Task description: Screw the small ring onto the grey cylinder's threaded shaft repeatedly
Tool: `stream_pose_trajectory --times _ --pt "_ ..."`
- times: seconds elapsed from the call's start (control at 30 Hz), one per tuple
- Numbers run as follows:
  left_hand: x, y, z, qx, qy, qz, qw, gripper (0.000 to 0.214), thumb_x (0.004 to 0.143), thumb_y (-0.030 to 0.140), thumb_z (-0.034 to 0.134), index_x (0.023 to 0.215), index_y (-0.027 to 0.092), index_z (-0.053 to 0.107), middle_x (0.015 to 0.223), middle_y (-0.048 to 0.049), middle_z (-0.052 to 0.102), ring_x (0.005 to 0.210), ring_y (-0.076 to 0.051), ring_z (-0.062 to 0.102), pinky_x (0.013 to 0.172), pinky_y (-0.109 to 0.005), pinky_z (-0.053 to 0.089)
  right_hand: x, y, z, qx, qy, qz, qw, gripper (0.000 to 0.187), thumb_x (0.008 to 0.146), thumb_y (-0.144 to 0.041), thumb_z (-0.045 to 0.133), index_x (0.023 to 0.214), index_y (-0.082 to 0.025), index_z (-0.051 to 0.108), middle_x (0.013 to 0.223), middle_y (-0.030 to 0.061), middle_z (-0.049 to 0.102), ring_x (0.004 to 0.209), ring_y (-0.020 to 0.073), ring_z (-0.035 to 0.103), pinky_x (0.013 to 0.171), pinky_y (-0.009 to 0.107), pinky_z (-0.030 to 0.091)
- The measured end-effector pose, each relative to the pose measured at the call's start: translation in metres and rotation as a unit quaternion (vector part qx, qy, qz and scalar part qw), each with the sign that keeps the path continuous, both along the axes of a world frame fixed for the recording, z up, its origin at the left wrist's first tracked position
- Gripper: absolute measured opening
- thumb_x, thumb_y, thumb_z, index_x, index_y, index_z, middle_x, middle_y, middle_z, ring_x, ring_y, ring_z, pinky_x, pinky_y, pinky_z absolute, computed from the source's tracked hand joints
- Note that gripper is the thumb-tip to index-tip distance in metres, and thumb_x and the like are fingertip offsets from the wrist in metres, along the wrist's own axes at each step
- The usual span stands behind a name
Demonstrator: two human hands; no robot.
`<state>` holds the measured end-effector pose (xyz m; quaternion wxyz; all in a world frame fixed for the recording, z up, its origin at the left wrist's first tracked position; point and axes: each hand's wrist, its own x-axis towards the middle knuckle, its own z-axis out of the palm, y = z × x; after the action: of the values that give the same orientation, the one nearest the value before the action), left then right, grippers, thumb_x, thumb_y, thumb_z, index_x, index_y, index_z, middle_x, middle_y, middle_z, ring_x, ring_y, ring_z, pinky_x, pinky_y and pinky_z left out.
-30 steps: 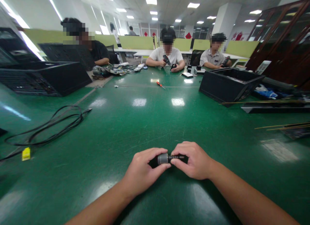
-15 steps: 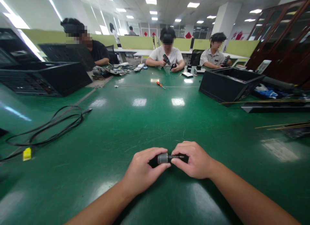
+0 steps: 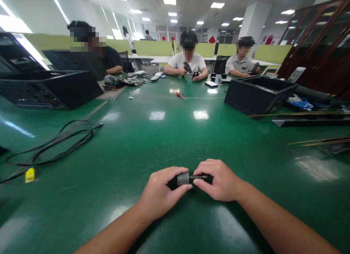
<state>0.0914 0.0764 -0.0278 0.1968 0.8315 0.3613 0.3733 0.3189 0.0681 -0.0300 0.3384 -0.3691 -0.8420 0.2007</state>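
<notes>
Near the front of the green table, a small grey cylinder with a thin dark ridged shaft (image 3: 183, 179) lies sideways between my two hands. My left hand (image 3: 161, 192) is closed around the cylinder, with thumb and fingers on either side of it. The fingers of my right hand (image 3: 218, 180) pinch the shaft, whose tip points right, into my palm. Part of the cylinder's left end is hidden by my left hand. I cannot make out its exact kind.
A looped black cable (image 3: 62, 141) with a yellow tag (image 3: 30, 174) lies on the left. Black computer cases stand at left (image 3: 71, 89) and right (image 3: 246, 97). An orange screwdriver (image 3: 179, 95) lies farther back. Three people sit around the table's far side; the middle one holds a power drill (image 3: 187, 67).
</notes>
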Motion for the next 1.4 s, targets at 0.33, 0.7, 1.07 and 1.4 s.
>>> stream_pose_trajectory --times 0.33,0.7,1.07,1.4 --pt "0.0004 0.0005 0.0002 -0.006 0.002 0.003 1.0 0.032 0.074 0.022 0.083 0.104 0.024 0.072 0.094 0.0013 0.078 0.083 -0.016 0.074 0.079 -0.025 0.059 0.0003 0.0003 -0.0002 -0.002 0.0 -0.001 1.0 0.007 0.087 -0.025 0.066 0.091 -0.02 0.067 0.079 0.0009 0.07 0.07 0.0162 0.06 0.072 0.03 0.041" --pt "-0.0016 0.0016 0.0 0.0 0.005 0.005 1.0 0.031 0.075 0.023 0.083 0.104 0.023 0.072 0.093 0.0002 0.078 0.082 -0.017 0.074 0.078 -0.026 0.059 0.0012 0.0009 -0.001 -0.004 -0.009 -0.005 1.0 0.007 0.088 -0.025 0.066 0.091 -0.02 0.068 0.079 0.0006 0.069 0.068 0.0157 0.059 0.072 0.03 0.041" --pt "-0.001 0.0018 0.0011 0.01 0.003 0.008 1.0 0.031 0.075 0.023 0.082 0.104 0.023 0.072 0.093 0.0005 0.078 0.082 -0.017 0.075 0.078 -0.025 0.06 0.0018 0.0004 -0.0007 -0.003 -0.013 -0.006 1.0 0.008 0.088 -0.026 0.065 0.092 -0.02 0.067 0.08 0.0011 0.07 0.07 0.0164 0.06 0.072 0.03 0.041" --pt "-0.0019 0.0011 0.0025 0.006 0.006 0.012 1.0 0.03 0.075 0.024 0.082 0.103 0.022 0.073 0.093 -0.0012 0.078 0.082 -0.018 0.075 0.079 -0.027 0.06 0.002 0.001 0.0008 0.002 -0.01 -0.006 1.0 0.008 0.087 -0.026 0.066 0.092 -0.019 0.068 0.08 0.0011 0.07 0.069 0.0162 0.06 0.071 0.03 0.042"
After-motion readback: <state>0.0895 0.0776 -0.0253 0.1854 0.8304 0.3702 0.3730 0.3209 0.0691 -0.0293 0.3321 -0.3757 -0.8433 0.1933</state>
